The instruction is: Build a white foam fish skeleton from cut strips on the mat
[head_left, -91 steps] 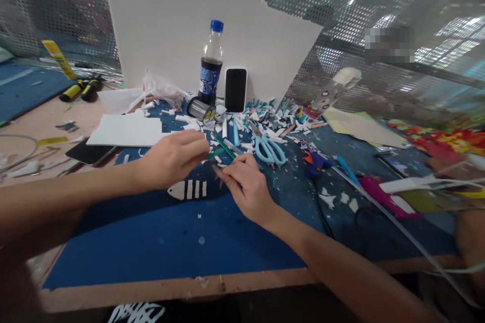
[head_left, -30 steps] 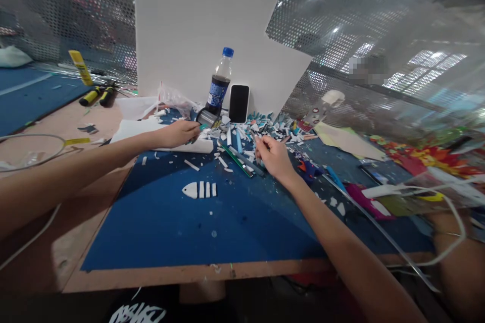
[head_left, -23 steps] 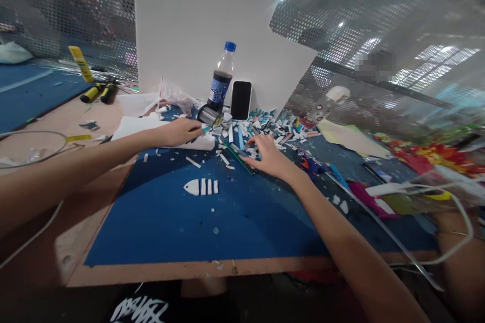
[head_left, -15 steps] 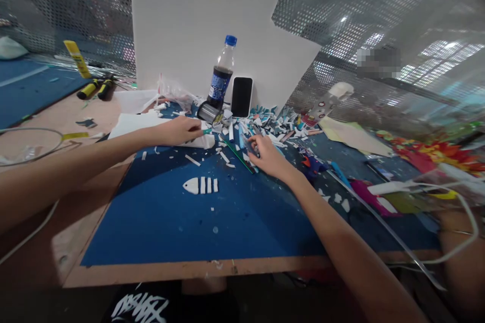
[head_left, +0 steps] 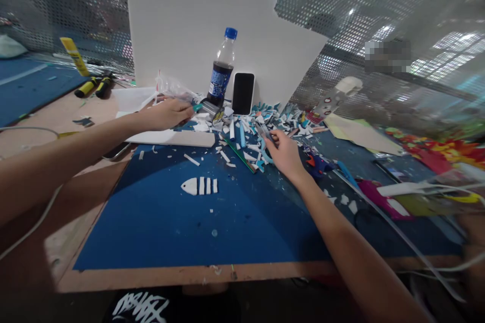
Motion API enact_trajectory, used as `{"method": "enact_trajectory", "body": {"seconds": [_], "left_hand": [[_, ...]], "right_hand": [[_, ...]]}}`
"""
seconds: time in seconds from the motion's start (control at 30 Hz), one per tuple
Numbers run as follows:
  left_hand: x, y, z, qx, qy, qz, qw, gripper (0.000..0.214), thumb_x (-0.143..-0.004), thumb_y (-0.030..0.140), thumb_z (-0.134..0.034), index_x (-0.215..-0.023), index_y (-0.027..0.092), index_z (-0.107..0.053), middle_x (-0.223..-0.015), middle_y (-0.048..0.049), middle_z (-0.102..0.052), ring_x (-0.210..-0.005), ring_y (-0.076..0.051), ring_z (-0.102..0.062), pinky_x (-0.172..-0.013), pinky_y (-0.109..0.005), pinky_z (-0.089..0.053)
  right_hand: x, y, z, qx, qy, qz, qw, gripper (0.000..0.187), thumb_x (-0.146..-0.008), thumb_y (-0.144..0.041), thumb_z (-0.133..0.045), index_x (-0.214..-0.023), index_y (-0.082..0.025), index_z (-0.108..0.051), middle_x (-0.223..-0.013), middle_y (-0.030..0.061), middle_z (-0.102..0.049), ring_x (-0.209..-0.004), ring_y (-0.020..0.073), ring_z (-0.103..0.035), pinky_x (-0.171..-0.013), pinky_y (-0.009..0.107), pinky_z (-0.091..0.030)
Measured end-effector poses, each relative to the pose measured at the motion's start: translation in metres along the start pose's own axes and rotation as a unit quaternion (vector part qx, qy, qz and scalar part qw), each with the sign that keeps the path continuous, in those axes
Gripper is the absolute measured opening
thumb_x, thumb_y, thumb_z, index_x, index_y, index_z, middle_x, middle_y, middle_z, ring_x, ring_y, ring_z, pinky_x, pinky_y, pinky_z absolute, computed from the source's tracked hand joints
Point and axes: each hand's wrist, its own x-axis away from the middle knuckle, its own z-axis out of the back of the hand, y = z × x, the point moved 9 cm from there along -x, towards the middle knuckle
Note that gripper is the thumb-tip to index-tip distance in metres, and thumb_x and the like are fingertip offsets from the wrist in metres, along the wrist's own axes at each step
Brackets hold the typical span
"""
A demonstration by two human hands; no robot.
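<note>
My left hand [head_left: 172, 112] is closed, its fingertips pinching a small teal piece [head_left: 197, 107] above the white foam strips. Beneath it lies a long white strip [head_left: 182, 138]. My right hand [head_left: 284, 149] is closed around a slim greyish, see-through tool [head_left: 262, 128], whose kind I cannot make out, over a heap of white and blue scraps [head_left: 246, 141]. Nearer to me on the blue mat [head_left: 182, 237] lies a fish shape [head_left: 190, 186], a white pointed head with a dark eye, followed by several short white strips in a row.
Behind the scraps stand a dark drink bottle [head_left: 220, 78] with a blue cap, a tipped-over can [head_left: 211, 107] and a phone [head_left: 243, 93] leaning on a white board [head_left: 178, 25]. A green stick [head_left: 238, 154] lies between my hands. Yellow-black pliers [head_left: 88, 87] are at left.
My left hand has lifted back and left with the teal piece, uncovering the white strip. My right hand has shifted slightly right, with the greyish tool now showing more.
</note>
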Motion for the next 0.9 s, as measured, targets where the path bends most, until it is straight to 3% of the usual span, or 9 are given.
{"method": "enact_trajectory", "body": {"seconds": [0.2, 0.4, 0.53, 0.7, 0.9], "left_hand": [[0.005, 0.009, 0.003, 0.009, 0.011, 0.010, 1.000, 0.040, -0.090, 0.043, -0.034, -0.060, 0.019, -0.045, -0.055, 0.0007, -0.050, -0.049, -0.012, -0.043, -0.050, -0.025, -0.028], [0.008, 0.019, -0.005, -0.005, 0.024, 0.001, 1.000, 0.037, -0.088, 0.043, -0.042, -0.059, 0.019, -0.041, -0.055, 0.0006, -0.048, -0.051, -0.013, -0.044, -0.050, -0.026, -0.024], [0.008, 0.013, 0.002, -0.002, 0.060, 0.020, 0.998, 0.035, -0.086, 0.042, -0.044, -0.060, 0.019, -0.040, -0.054, 0.0009, -0.045, -0.050, -0.013, -0.041, -0.050, -0.027, -0.023], [0.009, 0.007, 0.014, 0.017, 0.110, 0.052, 0.992, 0.031, -0.088, 0.039, -0.039, -0.064, 0.020, -0.044, -0.056, 0.0005, -0.047, -0.052, -0.013, -0.042, -0.052, -0.027, -0.024], [0.013, 0.012, 0.018, 0.033, 0.120, 0.043, 0.991, 0.036, -0.087, 0.040, -0.041, -0.059, 0.019, -0.042, -0.052, 0.0019, -0.043, -0.050, -0.011, -0.038, -0.051, -0.026, -0.023]], "right_hand": [[0.003, -0.002, -0.004, -0.022, -0.018, -0.013, 1.000, 0.034, -0.083, -0.043, -0.054, -0.098, -0.015, -0.064, -0.086, 0.0131, -0.066, -0.076, 0.0259, -0.064, -0.069, 0.038, -0.048], [0.001, 0.010, 0.001, -0.020, 0.008, -0.040, 0.999, 0.037, -0.081, -0.043, -0.055, -0.100, -0.014, -0.065, -0.086, 0.0128, -0.066, -0.076, 0.0260, -0.064, -0.069, 0.038, -0.048], [0.001, 0.017, -0.003, -0.038, 0.001, -0.057, 0.998, 0.038, -0.082, -0.044, -0.051, -0.102, -0.014, -0.062, -0.088, 0.0117, -0.066, -0.058, 0.0196, -0.060, -0.059, 0.035, -0.048], [0.002, 0.019, -0.005, -0.047, -0.004, -0.064, 0.997, 0.037, -0.078, -0.037, -0.055, -0.106, -0.014, -0.061, -0.094, 0.0126, -0.065, -0.060, 0.0197, -0.061, -0.055, 0.033, -0.046], [0.004, 0.011, -0.010, -0.052, -0.027, -0.062, 0.996, 0.038, -0.078, -0.038, -0.057, -0.106, -0.013, -0.060, -0.096, 0.0139, -0.063, -0.056, 0.0168, -0.060, -0.054, 0.032, -0.046]]}}
